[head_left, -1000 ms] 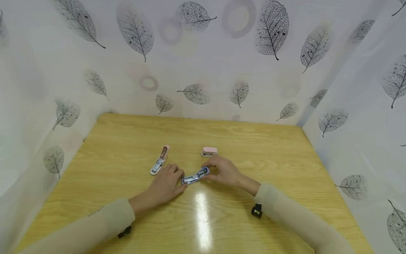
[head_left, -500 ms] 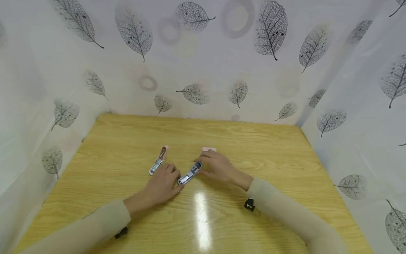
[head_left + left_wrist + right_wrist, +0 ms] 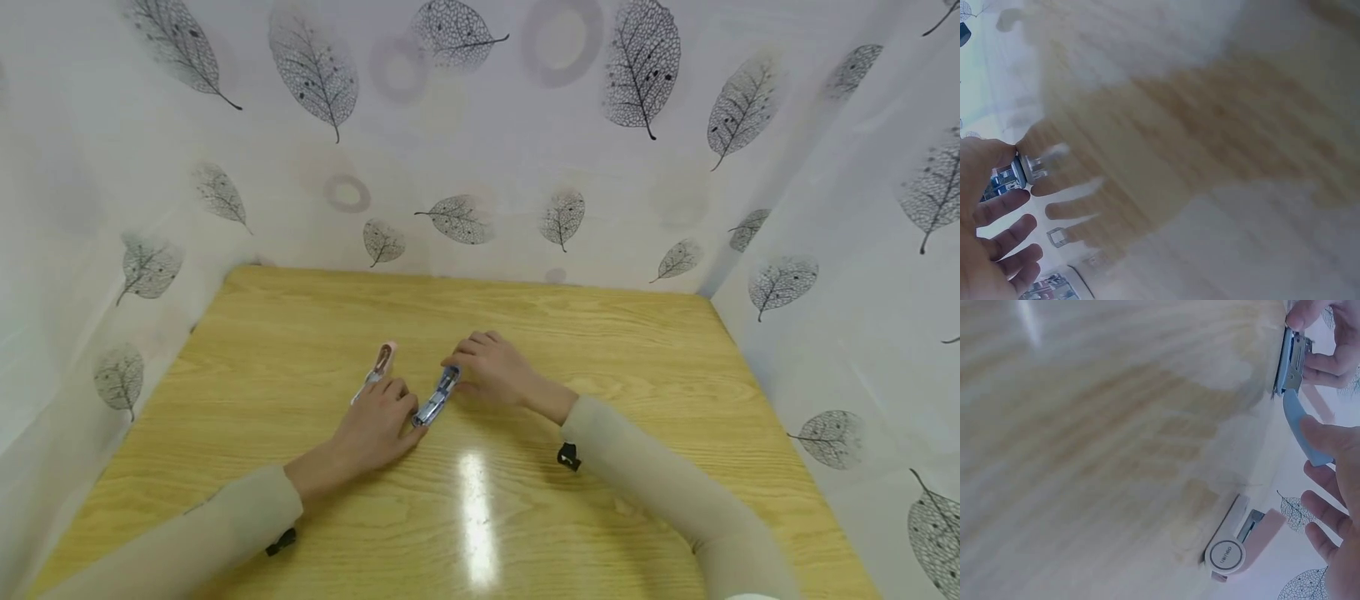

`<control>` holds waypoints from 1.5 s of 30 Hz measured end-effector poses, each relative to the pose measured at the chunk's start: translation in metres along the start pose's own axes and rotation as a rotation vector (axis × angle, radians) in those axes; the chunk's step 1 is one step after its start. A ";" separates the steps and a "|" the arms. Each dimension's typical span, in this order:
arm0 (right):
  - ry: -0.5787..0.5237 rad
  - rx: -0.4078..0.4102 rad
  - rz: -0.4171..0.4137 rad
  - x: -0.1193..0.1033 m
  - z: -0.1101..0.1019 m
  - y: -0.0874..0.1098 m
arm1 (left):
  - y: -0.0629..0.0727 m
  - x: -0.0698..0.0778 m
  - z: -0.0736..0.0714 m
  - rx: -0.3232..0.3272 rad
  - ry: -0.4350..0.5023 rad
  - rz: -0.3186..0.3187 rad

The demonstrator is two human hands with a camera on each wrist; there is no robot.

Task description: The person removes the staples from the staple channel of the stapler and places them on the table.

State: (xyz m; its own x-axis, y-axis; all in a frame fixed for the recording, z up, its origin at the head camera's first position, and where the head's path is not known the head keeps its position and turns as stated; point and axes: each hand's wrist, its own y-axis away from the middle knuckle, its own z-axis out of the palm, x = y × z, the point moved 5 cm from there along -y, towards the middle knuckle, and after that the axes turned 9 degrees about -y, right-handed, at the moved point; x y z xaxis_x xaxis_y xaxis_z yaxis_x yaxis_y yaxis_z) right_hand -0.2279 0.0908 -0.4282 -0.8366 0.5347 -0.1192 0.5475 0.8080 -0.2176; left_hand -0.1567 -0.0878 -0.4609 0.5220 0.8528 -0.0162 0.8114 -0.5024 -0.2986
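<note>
A blue stapler [image 3: 435, 398], swung wide open, spans the gap between my two hands. Its near end is pinched by the thumb and index finger of my left hand [image 3: 375, 423]. My right hand [image 3: 495, 371] grips the blue handle [image 3: 1299, 428] at the far end, thumb on one side. An opened pink stapler [image 3: 383, 360] lies just beyond my left hand, which covers part of it. In the right wrist view a closed pink and white stapler [image 3: 1241, 547] lies below my right hand; that hand hides it in the head view.
The wooden table [image 3: 600, 492] carries a bright glare streak in front of the hands. A pale curtain [image 3: 495, 150] printed with dark leaves closes off the back and both sides.
Both hands have shifted left and away with the blue stapler, the right hand more. The stapler stands at a steeper slant. My right hand has come to cover the closed pink stapler.
</note>
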 end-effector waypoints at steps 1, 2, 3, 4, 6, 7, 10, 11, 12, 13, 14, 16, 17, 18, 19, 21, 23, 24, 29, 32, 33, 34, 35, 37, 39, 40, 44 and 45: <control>0.004 -0.007 -0.002 0.001 0.000 -0.002 | 0.000 0.000 0.000 0.006 -0.001 0.002; 0.012 -0.013 -0.005 0.002 0.000 -0.004 | -0.001 -0.001 0.001 0.008 0.002 0.003; 0.015 -0.021 -0.005 0.003 0.001 -0.006 | -0.002 -0.001 0.001 0.009 0.003 0.002; 0.013 -0.028 -0.003 0.005 0.001 -0.008 | -0.003 -0.002 0.002 0.006 0.006 -0.001; 0.005 -0.047 0.004 0.008 0.003 -0.010 | -0.004 -0.002 0.002 -0.004 0.005 -0.008; -0.001 -0.058 0.011 0.010 0.004 -0.011 | -0.005 -0.002 0.003 -0.009 0.004 -0.012; -0.017 -0.082 0.023 0.014 0.008 -0.014 | -0.006 -0.003 0.003 -0.025 0.003 -0.018; -0.018 -0.086 0.025 0.015 0.009 -0.015 | -0.007 -0.003 0.003 -0.029 0.002 -0.018; -0.023 -0.089 0.026 0.015 0.009 -0.015 | -0.007 -0.003 0.003 -0.032 0.002 -0.018; -0.027 -0.092 0.027 0.016 0.010 -0.016 | -0.007 -0.003 0.003 -0.034 0.000 -0.017; -0.028 -0.096 0.028 0.016 0.011 -0.017 | -0.008 -0.003 0.004 -0.038 -0.002 -0.018; -0.031 -0.103 0.031 0.016 0.011 -0.018 | -0.008 -0.003 0.004 -0.047 -0.006 -0.019; -0.030 -0.109 0.035 0.016 0.012 -0.018 | -0.008 -0.002 0.004 -0.048 -0.010 -0.019; -0.034 -0.113 0.038 0.016 0.012 -0.019 | -0.008 -0.002 0.005 -0.049 -0.013 -0.020; -0.036 -0.116 0.042 0.016 0.012 -0.019 | -0.008 -0.002 0.005 -0.049 -0.017 -0.020; -0.043 -0.116 0.049 0.015 0.011 -0.019 | -0.008 -0.002 0.005 -0.045 -0.022 -0.020; -0.054 -0.111 0.055 0.014 0.010 -0.018 | -0.008 -0.001 0.005 -0.040 -0.027 -0.021; -0.062 -0.104 0.056 0.014 0.008 -0.018 | -0.008 -0.001 0.005 -0.038 -0.027 -0.022; -0.113 -0.069 0.080 0.011 0.000 -0.013 | -0.007 -0.001 0.004 -0.038 -0.032 -0.028; -0.174 -0.037 0.111 0.008 -0.007 -0.009 | -0.007 -0.001 0.004 -0.044 -0.033 -0.032; -0.202 -0.028 0.126 0.008 -0.009 -0.007 | -0.007 -0.001 0.004 -0.045 -0.033 -0.033; -0.237 -0.019 0.146 0.007 -0.011 -0.006 | -0.007 -0.001 0.004 -0.045 -0.034 -0.034; -0.279 -0.010 0.166 0.007 -0.012 -0.004 | -0.007 -0.002 0.004 -0.044 -0.034 -0.035; -0.386 0.003 0.214 0.007 -0.015 0.000 | -0.007 -0.002 0.004 -0.043 -0.035 -0.036; -0.496 0.016 0.263 0.007 -0.015 0.004 | -0.007 -0.002 0.004 -0.040 -0.035 -0.037; -0.552 0.024 0.287 0.008 -0.015 0.006 | -0.007 -0.002 0.004 -0.040 -0.033 -0.037; -0.732 0.039 0.375 0.007 -0.014 0.011 | -0.007 -0.001 0.004 -0.046 -0.024 -0.040; -0.760 0.039 0.394 0.006 -0.014 0.012 | -0.006 -0.001 0.004 -0.049 -0.022 -0.041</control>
State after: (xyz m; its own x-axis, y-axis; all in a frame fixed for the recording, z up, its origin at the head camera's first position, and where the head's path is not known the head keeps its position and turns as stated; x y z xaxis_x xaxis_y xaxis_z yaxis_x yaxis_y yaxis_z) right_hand -0.2264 0.1070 -0.4181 -0.3794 0.4526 -0.8069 0.8117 0.5815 -0.0555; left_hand -0.1635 -0.0849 -0.4623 0.4823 0.8756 -0.0261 0.8444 -0.4726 -0.2522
